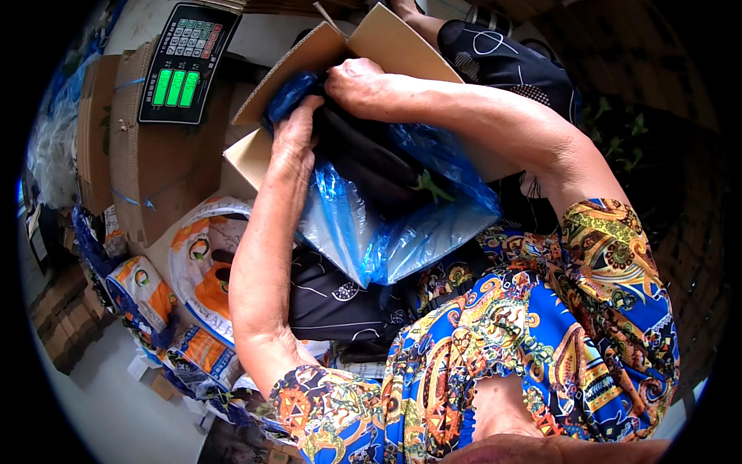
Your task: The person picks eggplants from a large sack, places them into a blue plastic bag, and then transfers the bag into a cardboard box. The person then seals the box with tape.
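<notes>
A cardboard box [406, 43] with raised flaps stands between my knees. It is lined with a blue plastic bag [342, 226], whose edge folds over the near side. Long dark eggplants [371, 151] lie inside, one with a green stem end [432, 184] towards me. My left hand [295, 124] reaches into the far left corner, against bunched blue film, with its fingers partly hidden. Close beside it, my right hand [353, 81] is curled at the far end of the eggplants. What its fingers hold, if anything, is hidden from view.
A scale display with keypad [182, 64] is lit green at upper left. Flattened cardboard [130, 156], tied with blue strap, stands below it. Orange and white printed sacks [203, 261] lie by my left arm. Green stems [632, 130] show in the dark at right.
</notes>
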A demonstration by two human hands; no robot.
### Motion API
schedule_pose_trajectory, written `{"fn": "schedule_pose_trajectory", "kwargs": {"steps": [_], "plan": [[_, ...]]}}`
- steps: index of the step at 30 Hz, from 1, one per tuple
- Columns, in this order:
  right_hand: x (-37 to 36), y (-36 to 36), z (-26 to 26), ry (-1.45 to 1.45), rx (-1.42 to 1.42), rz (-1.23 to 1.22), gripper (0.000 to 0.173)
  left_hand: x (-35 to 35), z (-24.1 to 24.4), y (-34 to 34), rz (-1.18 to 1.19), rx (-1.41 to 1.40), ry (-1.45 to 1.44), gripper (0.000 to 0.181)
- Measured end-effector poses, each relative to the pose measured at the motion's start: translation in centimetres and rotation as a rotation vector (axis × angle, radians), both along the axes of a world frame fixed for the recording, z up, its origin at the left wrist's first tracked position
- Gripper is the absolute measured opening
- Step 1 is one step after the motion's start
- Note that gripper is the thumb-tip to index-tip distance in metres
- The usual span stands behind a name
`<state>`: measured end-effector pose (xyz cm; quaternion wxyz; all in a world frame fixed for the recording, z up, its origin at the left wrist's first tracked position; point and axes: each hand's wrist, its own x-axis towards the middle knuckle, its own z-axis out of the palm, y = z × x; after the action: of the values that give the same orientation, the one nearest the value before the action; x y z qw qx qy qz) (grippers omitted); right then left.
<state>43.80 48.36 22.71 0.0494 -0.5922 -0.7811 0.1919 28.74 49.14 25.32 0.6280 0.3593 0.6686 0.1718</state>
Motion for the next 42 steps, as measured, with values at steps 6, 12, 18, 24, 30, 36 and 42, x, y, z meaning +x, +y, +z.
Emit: {"fn": "schedule_pose_trajectory", "kwargs": {"steps": [6, 12, 18, 24, 30, 36, 42], "plan": [[3.4, -1.7, 5.1, 0.079, 0.169, -0.196, 0.016, -0.2, 1.1, -1.9, -0.042, 0.074, -0.089, 0.057], [5.0, -1.6, 4.4, 0.461, 0.469, -0.296, 0.017, -1.2, -1.6, -1.8, -0.125, 0.431, -0.113, 0.062], [4.2, 0.3, 8.7, 0.895, 0.132, -0.234, 0.018, -0.3, -0.9, -2.3, -0.544, 1.195, 0.469, 0.024], [4.0, -2.5, 8.0, 0.762, 0.192, -0.078, 0.028, -1.7, 3.1, -1.4, -0.288, 1.027, 0.122, 0.012], [2.5, -7.8, 5.3, 0.576, -0.043, -0.033, 0.025, -1.4, 8.6, -2.1, -0.626, 1.191, 0.094, 0.016], [7.2, -10.9, 6.5, 0.254, 0.234, -0.109, 0.036, -8.3, 9.3, -4.8, -0.671, 0.871, 0.575, 0.043], [7.1, -15.2, 7.7, 0.563, -0.443, 0.104, 0.019, -5.4, 9.4, -9.3, -1.047, 1.072, 0.539, 0.005]]}}
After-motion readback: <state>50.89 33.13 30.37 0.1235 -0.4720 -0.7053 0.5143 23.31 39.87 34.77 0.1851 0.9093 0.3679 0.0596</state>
